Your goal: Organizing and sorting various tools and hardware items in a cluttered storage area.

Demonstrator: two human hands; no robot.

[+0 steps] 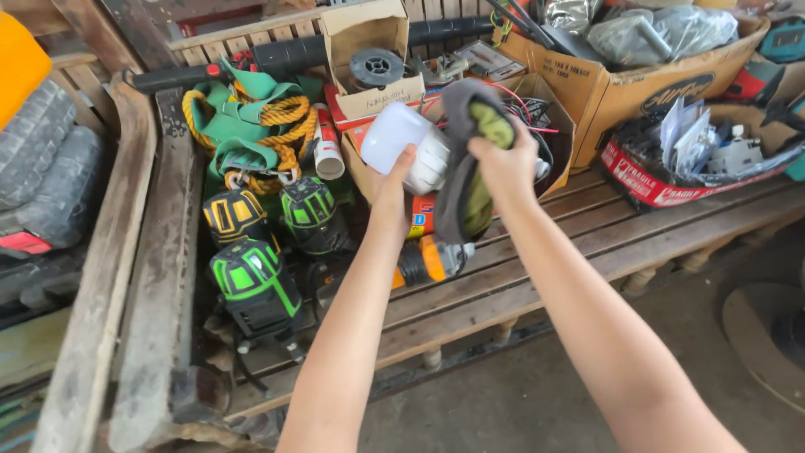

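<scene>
- A white, rounded plastic lamp bulb (408, 144) is held up by the left hand (392, 186), whose fingers are closed around its lower side; it hangs above the clutter on the slatted wooden bench (537, 268).
- A grey cloth with a yellow-green lining (471, 164) is pinched by the right hand (506, 164), folded over the fingers and pressed against the bulb's right side.
- As a judgement, the wiping is best done with the bulb kept steady in the left hand while the cloth is drawn around its curve with light pressure, so that nothing slips onto the tools below.
- Three laser-level tools are counted to the left: one black and yellow (235, 216), two black and green (312, 214) (254, 289).
- One orange and grey tool (429, 260) lies just below the hands.
- One bundle of green webbing and yellow rope (251, 126) is seen at the back.
- One white tube with a red label (327, 144) leans beside it.
- Several brown cardboard boxes (637, 84) are stacked behind; at least four can be made out.
</scene>
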